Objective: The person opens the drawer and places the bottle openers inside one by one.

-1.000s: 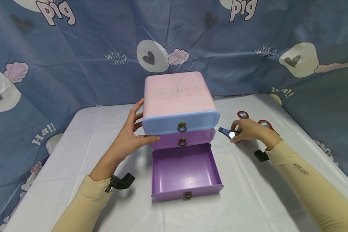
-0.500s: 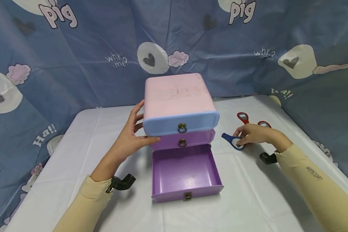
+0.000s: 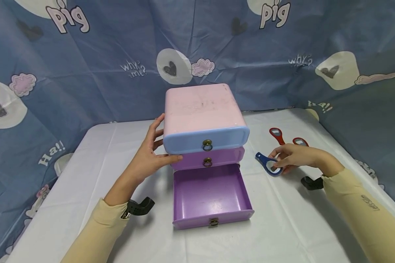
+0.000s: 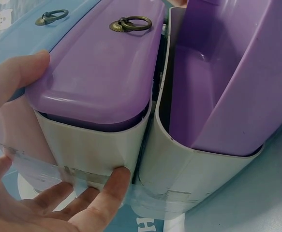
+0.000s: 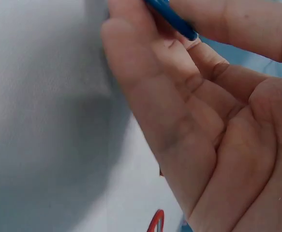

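Note:
A stacked drawer unit has a pink top, a blue upper drawer and a purple middle drawer. Its purple lower drawer is pulled out, with nothing inside. My left hand rests against the unit's left side, fingers spread along the casing and thumb at the front edge between the blue and middle drawers. To the right, my right hand pinches the rim of a small blue magnifying glass, its handle pointing left toward the unit. Only a strip of blue rim shows in the right wrist view.
Two red-rimmed handled items lie behind my right hand, one partly hidden by it. A white cloth covers the table. A blue printed curtain hangs behind and at both sides.
My right hand has drawn the blue magnifying glass to the right and toward me, away from the drawer unit. My left hand keeps its place on the unit.

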{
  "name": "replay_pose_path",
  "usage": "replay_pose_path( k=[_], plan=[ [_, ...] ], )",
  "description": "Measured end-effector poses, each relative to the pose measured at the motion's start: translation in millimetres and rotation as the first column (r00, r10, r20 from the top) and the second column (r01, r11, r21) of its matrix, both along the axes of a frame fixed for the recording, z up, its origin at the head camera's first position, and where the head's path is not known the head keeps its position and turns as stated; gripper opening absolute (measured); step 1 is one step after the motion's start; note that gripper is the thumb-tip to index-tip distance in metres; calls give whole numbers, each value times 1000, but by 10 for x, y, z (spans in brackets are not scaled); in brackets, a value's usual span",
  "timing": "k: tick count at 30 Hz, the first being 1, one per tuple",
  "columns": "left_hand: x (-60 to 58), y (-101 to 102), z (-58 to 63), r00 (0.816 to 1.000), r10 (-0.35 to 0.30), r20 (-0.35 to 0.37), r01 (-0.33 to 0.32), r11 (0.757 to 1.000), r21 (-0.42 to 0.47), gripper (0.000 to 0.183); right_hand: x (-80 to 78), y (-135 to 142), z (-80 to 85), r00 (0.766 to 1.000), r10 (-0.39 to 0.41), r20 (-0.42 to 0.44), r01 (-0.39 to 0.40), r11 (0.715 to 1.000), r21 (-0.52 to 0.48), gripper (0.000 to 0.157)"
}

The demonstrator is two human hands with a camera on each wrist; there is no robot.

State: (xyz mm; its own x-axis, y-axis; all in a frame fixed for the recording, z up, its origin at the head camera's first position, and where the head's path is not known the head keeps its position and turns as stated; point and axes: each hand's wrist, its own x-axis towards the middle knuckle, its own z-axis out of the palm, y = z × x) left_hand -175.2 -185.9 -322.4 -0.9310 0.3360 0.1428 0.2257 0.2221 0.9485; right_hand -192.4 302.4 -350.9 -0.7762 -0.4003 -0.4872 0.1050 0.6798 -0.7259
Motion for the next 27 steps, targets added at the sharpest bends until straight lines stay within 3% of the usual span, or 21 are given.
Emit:
replay_pose_path(
  k=[12, 27],
  plan=[
    [3, 5, 3, 1000, 3, 1, -3, 1000, -8, 125, 231, 115, 298, 1000, 9, -29, -11, 999, -48, 53],
    [7, 4, 8, 1000, 3, 4, -3, 1000, -6, 125, 423, 72, 585, 993, 117, -33, -120, 989, -88, 39]
  ],
)
